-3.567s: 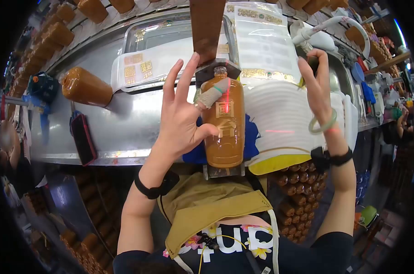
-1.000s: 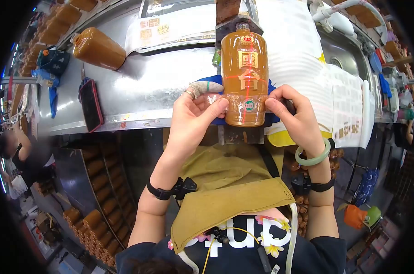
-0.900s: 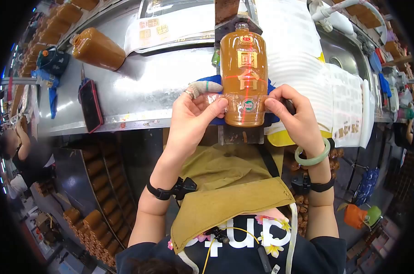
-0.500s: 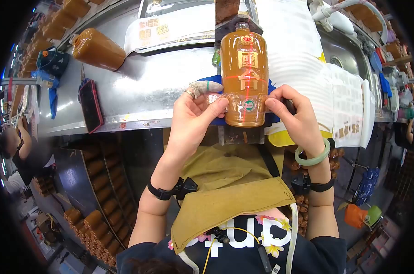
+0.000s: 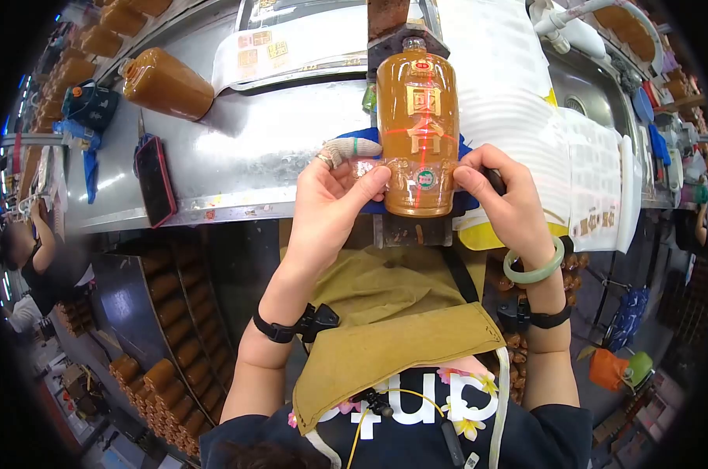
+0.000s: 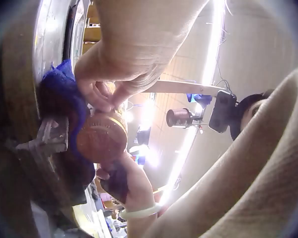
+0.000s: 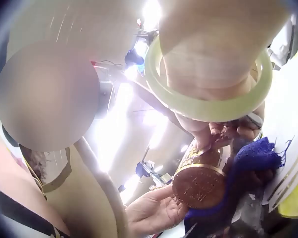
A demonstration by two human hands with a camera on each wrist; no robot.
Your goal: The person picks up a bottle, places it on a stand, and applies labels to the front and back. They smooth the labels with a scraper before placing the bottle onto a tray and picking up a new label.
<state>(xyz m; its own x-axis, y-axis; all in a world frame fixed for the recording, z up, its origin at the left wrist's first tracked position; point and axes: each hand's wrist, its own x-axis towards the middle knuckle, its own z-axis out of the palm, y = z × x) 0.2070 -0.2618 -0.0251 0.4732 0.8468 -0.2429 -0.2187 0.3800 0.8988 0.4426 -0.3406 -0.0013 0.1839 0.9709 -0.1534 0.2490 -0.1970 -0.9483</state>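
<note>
A glossy brown bottle (image 5: 418, 98) with gold characters lies face up on a blue cloth (image 5: 362, 141), its neck pointing away from me. Across its lower front runs a strip of clear film (image 5: 401, 173) bearing a round green emblem (image 5: 425, 179). My left hand (image 5: 327, 191) pinches the film's left end between thumb and fingers; a knitted sleeve covers its index finger. At the other end, my right hand (image 5: 506, 195) pinches the film beside the bottle. A dark rounded object (image 5: 495, 181) is tucked in that hand, mostly hidden. Both wrist views show the bottle's round base (image 6: 102, 139).
Another brown bottle (image 5: 166, 84) lies on the metal table at left, near a red-edged phone (image 5: 155, 181). A sheet with gold stickers (image 5: 237, 59) is behind it. White sheets (image 5: 502, 117) cover the right side, beside a sink (image 5: 588, 86). Laser lines cross the bottle.
Since the oldest frame, my right hand has come in from the right-hand sheets and my left has moved down the bottle; the film now spans it. Over the last second both hands stay nearly still.
</note>
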